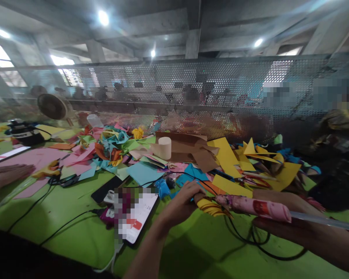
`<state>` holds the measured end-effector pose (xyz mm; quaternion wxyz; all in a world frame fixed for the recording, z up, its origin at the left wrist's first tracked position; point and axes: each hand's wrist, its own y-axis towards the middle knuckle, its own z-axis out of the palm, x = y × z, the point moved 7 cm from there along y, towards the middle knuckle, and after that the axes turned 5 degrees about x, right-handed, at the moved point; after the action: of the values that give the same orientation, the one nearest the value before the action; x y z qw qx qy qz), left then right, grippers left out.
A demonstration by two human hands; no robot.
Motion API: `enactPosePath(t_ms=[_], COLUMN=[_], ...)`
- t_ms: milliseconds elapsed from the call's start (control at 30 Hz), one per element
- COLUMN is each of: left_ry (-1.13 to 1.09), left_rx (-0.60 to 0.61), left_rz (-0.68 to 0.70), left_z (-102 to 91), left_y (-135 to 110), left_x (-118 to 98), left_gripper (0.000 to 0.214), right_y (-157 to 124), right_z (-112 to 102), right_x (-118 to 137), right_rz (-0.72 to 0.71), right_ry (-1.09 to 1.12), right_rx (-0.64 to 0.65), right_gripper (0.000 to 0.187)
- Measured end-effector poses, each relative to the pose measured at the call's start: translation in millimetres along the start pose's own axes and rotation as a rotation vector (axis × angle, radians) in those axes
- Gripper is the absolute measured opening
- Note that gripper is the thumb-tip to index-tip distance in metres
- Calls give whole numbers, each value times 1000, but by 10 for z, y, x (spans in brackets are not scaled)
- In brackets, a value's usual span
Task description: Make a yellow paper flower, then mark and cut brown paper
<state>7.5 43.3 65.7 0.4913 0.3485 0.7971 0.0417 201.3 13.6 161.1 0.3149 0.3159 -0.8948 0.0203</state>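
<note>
My left hand (184, 199) is closed on a pleated piece of yellow paper (212, 208) with a brown end, above the green table. In my right hand (296, 217) is a hot glue gun (258, 206) wrapped in pink, with a translucent glue stick (322, 219) sticking out of its back. The glue gun's tip points left and lies very close to the yellow paper; whether they touch I cannot tell. Some fingers of my right hand are hidden behind the gun. A black cord (261, 241) loops below it.
A phone (142, 217) and a purple power strip (107, 217) lie left of my arms. Coloured paper scraps (113, 141), a cream roll (164, 148) and yellow sheets (225, 153) cover the back. At the left are another person's hand (11, 172) and a fan (51, 106). A perforated screen (174, 85) stands behind.
</note>
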Motion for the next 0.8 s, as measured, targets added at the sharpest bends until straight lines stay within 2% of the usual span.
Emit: enactPosePath(t_ms=[100,267,433,633,800], left_ry=[-9,-34,-16,-14,-27], left_rx=[-3,1,0,11,-4], left_rz=[-8,-5,0,-16,-10], left_z=[-3,1,4,9,2], left_y=[-1,-7,-11,-12,-9], left_x=[-2,2,6,14,-3], left_gripper=[12,11,12,11,12], right_y=[1,-9,18,33,3], right_z=[85,68,85,52,87], right_x=[8,-34,17,33,-8], right_rz=[-22,-15,-14,-30,-45], right_ry=[-7,-74,-30,-43,-34], right_rx=[119,85,147,113,152], right_gripper=[38,41,40,41,43])
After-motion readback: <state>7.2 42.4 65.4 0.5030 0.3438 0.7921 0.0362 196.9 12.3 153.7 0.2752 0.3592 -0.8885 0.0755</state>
